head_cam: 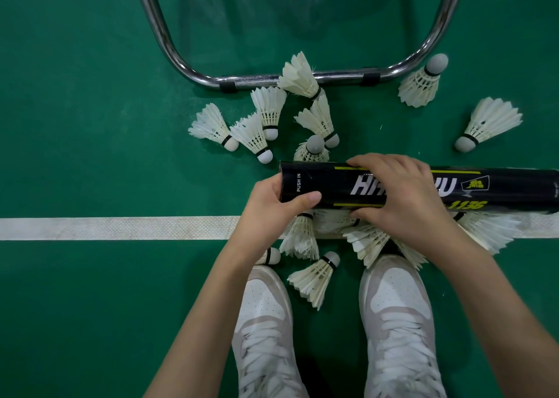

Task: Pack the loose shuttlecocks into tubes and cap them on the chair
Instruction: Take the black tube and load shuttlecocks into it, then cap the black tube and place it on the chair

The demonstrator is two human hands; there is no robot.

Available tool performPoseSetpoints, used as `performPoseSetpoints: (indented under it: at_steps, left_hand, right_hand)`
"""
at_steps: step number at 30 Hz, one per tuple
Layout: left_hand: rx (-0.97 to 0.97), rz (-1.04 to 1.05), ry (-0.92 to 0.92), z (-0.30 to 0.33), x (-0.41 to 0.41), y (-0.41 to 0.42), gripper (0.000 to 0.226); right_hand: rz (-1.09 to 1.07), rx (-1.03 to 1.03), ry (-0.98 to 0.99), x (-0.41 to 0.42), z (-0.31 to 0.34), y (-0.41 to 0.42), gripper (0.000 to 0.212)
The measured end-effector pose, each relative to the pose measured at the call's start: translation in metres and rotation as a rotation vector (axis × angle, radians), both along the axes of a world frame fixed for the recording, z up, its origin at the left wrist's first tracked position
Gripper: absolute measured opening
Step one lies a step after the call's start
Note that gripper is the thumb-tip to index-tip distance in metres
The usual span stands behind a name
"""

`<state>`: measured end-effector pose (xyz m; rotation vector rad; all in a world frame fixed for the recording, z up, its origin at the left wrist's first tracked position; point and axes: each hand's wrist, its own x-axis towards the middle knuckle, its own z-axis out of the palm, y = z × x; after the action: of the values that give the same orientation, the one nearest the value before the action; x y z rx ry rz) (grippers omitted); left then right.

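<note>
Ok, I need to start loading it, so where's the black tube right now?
In the head view the black tube lies sideways at centre right, above the white court line, held by the left hand at its end and the right hand at its middle.

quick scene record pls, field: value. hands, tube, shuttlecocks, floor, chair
left hand: grips the left end of the black tube, thumb over the front near the "PUSH IN" print
right hand: grip wraps the tube's middle
black tube: held level above the floor; its right end runs out of view
loose shuttlecocks: scattered on the floor, some under the tube
floor: green court, white line across
chair: chrome frame only; seat not in view
shoes: white pair, below the tube
</note>
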<state>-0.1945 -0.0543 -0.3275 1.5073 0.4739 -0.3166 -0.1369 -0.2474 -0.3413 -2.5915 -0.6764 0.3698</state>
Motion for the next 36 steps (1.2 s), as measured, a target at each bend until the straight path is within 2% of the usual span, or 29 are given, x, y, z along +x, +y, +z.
performPoseSetpoints:
  at_steps: [9, 15, 19, 28, 36]
  left_hand:
    - [0.089, -0.014, -0.012, 0.003, 0.000, 0.001, 0.023]
    - [0.227, 0.077, -0.101, 0.013, 0.004, 0.005, 0.021]
    - [0.283, 0.132, -0.200, 0.024, 0.010, 0.006, 0.027]
    - [0.172, 0.229, -0.301, 0.090, 0.033, -0.004, 0.047]
    - [0.073, 0.214, -0.498, 0.158, 0.050, -0.014, 0.065]
  right_hand:
    - [0.003, 0.000, -0.010, 0.002, 0.001, 0.001, 0.075]
    - [-0.045, 0.048, -0.042, 0.006, 0.010, -0.002, 0.075]
    - [-0.079, 0.099, -0.051, 0.010, 0.022, -0.005, 0.075]
    - [-0.217, 0.251, -0.012, 0.019, 0.079, 0.005, 0.076]
    - [-0.235, 0.388, 0.019, 0.031, 0.126, 0.016, 0.078]
